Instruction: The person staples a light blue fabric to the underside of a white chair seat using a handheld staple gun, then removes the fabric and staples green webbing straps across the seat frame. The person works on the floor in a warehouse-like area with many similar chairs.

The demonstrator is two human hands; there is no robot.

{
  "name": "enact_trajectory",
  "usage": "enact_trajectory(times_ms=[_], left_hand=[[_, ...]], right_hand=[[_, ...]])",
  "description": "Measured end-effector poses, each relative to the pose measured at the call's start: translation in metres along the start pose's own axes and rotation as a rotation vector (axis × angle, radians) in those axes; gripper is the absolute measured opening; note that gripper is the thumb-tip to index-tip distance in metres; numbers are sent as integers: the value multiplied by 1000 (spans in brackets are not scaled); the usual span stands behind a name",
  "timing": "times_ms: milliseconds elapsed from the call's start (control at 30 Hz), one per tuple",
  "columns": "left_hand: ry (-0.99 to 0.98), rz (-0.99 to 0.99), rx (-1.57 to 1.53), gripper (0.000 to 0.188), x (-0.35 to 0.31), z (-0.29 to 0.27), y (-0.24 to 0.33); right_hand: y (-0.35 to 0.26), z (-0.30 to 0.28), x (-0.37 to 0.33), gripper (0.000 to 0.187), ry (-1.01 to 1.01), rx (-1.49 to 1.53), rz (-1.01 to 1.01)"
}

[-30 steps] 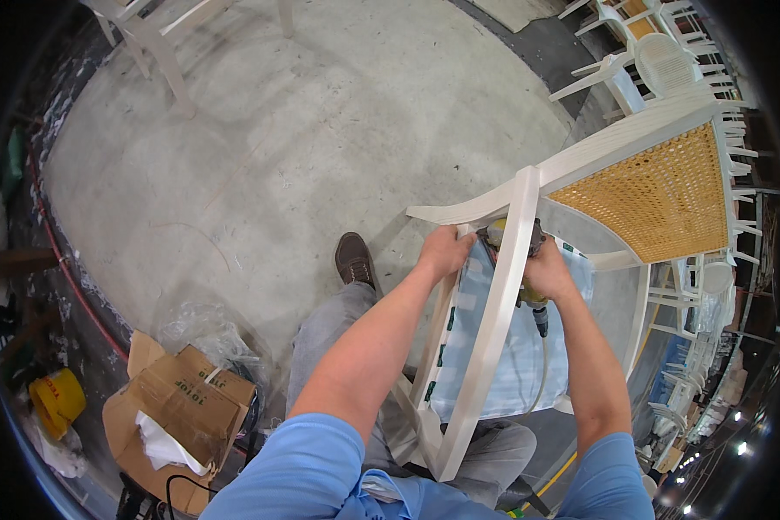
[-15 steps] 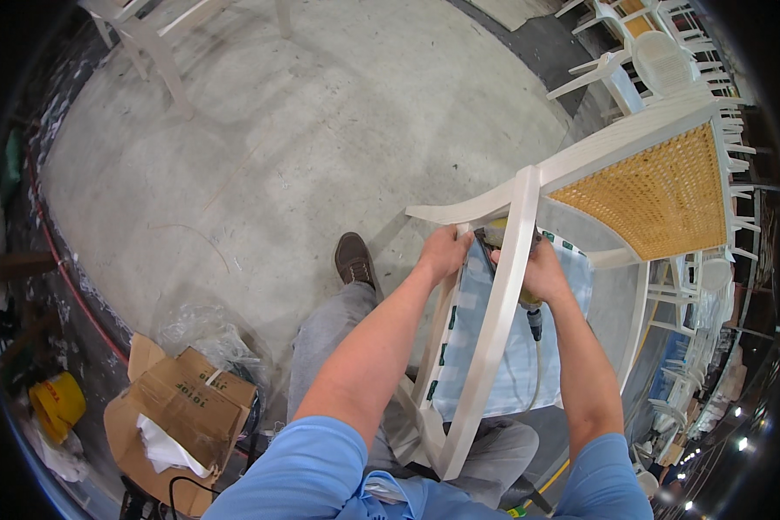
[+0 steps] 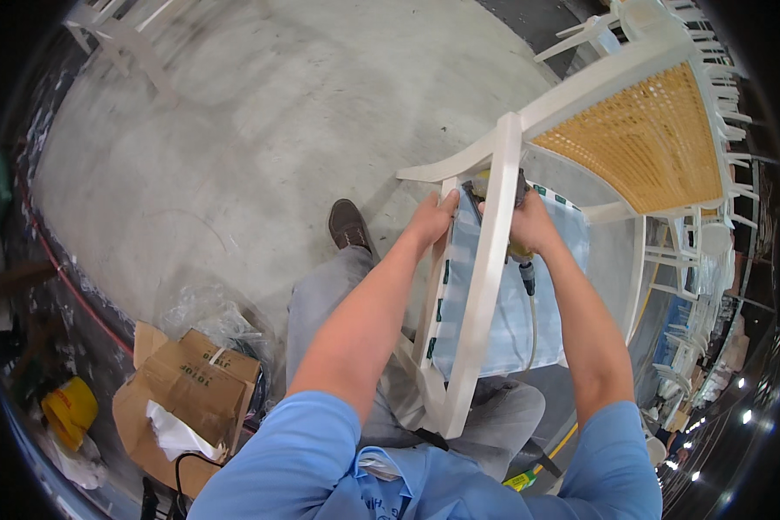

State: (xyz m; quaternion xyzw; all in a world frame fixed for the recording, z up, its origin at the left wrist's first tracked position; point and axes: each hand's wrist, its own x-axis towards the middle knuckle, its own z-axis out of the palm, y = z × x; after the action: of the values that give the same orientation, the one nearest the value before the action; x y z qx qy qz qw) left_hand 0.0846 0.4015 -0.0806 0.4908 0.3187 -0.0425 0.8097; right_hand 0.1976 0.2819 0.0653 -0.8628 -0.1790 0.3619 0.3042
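A white wooden armchair (image 3: 481,295) lies tipped in front of me, its woven cane back (image 3: 646,143) to the right. Pale blue fabric (image 3: 491,325) covers the seat, with green-and-white strips along its edges. My right hand (image 3: 533,224) is closed round a yellow and black air staple gun (image 3: 520,253), from which a thin hose (image 3: 534,321) trails down across the fabric. The tool's nose is by the seat's far left corner, partly behind a chair bar. My left hand (image 3: 431,218) grips the chair's seat rail beside that nose.
An open cardboard box (image 3: 195,381) and clear plastic wrap (image 3: 212,312) lie at the lower left. A red hose (image 3: 69,282) runs along the left floor edge, near a yellow container (image 3: 69,412). More white chairs (image 3: 689,260) stand along the right; another white frame (image 3: 126,39) is at the far left.
The whole view has shifted, so the chair, my hands and my shoe appear higher in it. Both hands keep their holds, and the staple gun stays by the same seat corner.
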Motion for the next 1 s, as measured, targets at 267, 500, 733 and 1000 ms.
enact_trajectory(times_ms=[267, 500, 733, 1000], left_hand=[[-158, -67, 357, 101, -87, 20, -69], [-286, -36, 11, 60, -110, 9, -71], [-251, -15, 45, 57, -111, 21, -81], [-311, -1, -33, 58, -106, 5, -84]], right_hand=[[26, -55, -149, 45, 201, 47, 100], [81, -78, -298, 63, 289, 58, -72], [106, -56, -279, 66, 92, -40, -237], [62, -20, -168, 62, -121, -213, -332]])
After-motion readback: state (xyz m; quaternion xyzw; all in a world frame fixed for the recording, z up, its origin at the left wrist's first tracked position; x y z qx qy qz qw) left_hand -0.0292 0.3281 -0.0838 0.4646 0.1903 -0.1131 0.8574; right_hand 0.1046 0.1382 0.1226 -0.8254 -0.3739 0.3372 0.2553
